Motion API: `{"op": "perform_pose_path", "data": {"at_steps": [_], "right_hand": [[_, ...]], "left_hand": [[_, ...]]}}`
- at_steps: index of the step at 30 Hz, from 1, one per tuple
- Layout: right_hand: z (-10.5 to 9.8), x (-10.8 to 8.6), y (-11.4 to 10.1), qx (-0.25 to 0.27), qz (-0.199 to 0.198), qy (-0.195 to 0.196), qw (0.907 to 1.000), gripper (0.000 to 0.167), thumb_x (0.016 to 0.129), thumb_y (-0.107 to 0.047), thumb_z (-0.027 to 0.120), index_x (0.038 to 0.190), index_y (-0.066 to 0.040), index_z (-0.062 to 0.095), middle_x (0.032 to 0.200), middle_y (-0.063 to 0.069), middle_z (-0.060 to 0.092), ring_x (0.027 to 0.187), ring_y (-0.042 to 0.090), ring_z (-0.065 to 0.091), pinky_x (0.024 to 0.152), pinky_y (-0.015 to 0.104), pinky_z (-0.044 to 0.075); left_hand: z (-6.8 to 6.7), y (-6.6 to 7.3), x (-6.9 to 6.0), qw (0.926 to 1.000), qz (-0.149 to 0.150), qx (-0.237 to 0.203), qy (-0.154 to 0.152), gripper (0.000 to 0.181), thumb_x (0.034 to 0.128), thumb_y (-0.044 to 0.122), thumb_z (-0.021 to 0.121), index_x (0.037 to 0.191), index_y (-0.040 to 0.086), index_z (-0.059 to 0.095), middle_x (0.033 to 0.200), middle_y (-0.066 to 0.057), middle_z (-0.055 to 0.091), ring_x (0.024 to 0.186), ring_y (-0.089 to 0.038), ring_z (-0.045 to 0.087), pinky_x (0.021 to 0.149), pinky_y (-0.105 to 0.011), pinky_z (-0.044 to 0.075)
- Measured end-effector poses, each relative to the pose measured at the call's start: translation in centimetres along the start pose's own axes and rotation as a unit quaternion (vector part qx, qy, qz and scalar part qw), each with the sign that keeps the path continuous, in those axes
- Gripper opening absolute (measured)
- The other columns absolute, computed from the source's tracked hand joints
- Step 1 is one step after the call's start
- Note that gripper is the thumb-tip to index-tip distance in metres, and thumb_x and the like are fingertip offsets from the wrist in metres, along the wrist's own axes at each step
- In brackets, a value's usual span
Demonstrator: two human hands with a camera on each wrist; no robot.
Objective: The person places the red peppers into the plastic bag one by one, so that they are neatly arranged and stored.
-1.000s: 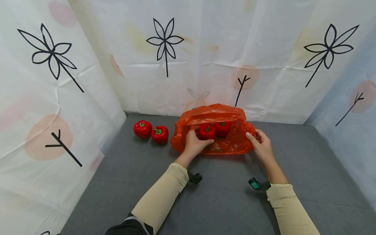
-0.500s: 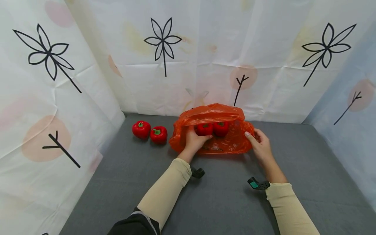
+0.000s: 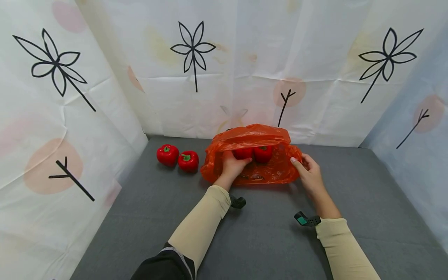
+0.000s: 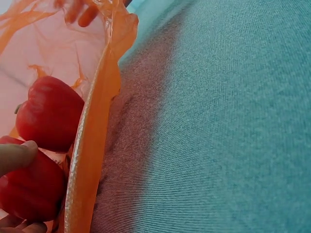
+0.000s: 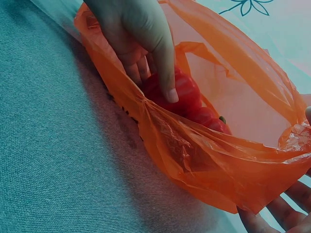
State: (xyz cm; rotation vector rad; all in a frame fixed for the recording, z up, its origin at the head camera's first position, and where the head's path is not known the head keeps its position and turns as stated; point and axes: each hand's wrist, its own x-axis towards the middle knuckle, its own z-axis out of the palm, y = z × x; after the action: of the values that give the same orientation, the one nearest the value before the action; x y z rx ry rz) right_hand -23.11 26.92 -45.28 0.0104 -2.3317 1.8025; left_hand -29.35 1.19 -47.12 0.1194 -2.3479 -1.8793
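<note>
An orange plastic bag (image 3: 250,136) lies with its mouth toward me. My left hand (image 3: 231,168) reaches inside and grips a red bell pepper (image 4: 34,187), its thumb on top and fingertips below in the left wrist view. Against that one sits a second red bell pepper (image 4: 51,114), also within the bag. At the bag's right side, my right hand (image 3: 311,177) pinches the rim between thumb and fingers. Some of the left fingers are hidden behind the pepper and plastic.
Two more red bell peppers, one further left (image 3: 168,155) and one nearer the bag (image 3: 188,161), stand on the grey cloth-covered table (image 3: 262,241). A white patterned curtain (image 3: 238,54) borders the back and sides.
My left hand has moved a little deeper into the bag with its pepper, which is now more covered by the upper rim. The right hand keeps its hold on the bag.
</note>
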Motion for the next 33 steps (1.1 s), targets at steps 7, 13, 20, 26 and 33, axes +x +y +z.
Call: {"op": "perform_pose_path", "data": {"at_steps": [7,13,20,26,33], "right_hand": [[0.0,-0.1,-0.2,0.006,0.006,-0.001,1.0,0.046,0.109,-0.032,0.061,0.142,-0.001,0.055,0.111,-0.021,0.064,0.098,0.001,0.063,0.083,0.011,0.057],[0.0,-0.2,-0.3,0.007,0.005,-0.007,0.9999,0.049,0.109,-0.034,0.062,0.143,0.0,0.054,0.111,-0.021,0.063,0.097,0.0,0.063,0.082,0.011,0.057],[0.0,-0.2,-0.3,0.012,0.006,-0.007,0.9999,0.046,0.108,-0.033,0.062,0.142,-0.002,0.055,0.11,-0.021,0.064,0.097,0.001,0.063,0.081,0.012,0.057],[0.1,-0.3,-0.4,0.008,0.0,-0.005,1.0,0.046,0.109,-0.033,0.062,0.141,-0.001,0.055,0.11,-0.022,0.064,0.097,0.001,0.063,0.082,0.011,0.057],[0.1,-0.4,-0.4,0.005,0.003,-0.01,0.9999,0.048,0.109,-0.034,0.061,0.143,-0.001,0.054,0.111,-0.021,0.063,0.097,0.001,0.062,0.082,0.011,0.057]], "left_hand": [[0.0,0.0,-0.1,1.0,0.002,-0.006,-0.003,0.08,0.0821,0.01,0.089,0.148,0.004,0.045,0.15,-0.017,0.055,0.143,-0.035,0.052,0.125,-0.048,0.042],[-0.2,-0.1,-0.5,0.9996,0.027,-0.002,-0.009,0.085,0.0803,0.009,0.091,0.15,0.006,0.042,0.152,-0.016,0.052,0.144,-0.034,0.05,0.126,-0.047,0.04],[-0.9,0.3,-1.8,0.9975,0.043,0.048,-0.029,0.089,0.0804,0.014,0.092,0.152,0.006,0.039,0.154,-0.017,0.049,0.146,-0.034,0.047,0.126,-0.05,0.039],[-2.1,0.7,-3.5,0.9926,0.07,0.079,-0.061,0.091,0.08,0.018,0.092,0.152,0.003,0.04,0.15,-0.02,0.051,0.143,-0.037,0.048,0.123,-0.054,0.041],[-3.8,1.2,-5.6,0.9827,0.089,0.115,-0.115,0.105,0.081,0.024,0.093,0.162,0.0,0.03,0.16,-0.025,0.041,0.15,-0.041,0.041,0.124,-0.059,0.039]]}}
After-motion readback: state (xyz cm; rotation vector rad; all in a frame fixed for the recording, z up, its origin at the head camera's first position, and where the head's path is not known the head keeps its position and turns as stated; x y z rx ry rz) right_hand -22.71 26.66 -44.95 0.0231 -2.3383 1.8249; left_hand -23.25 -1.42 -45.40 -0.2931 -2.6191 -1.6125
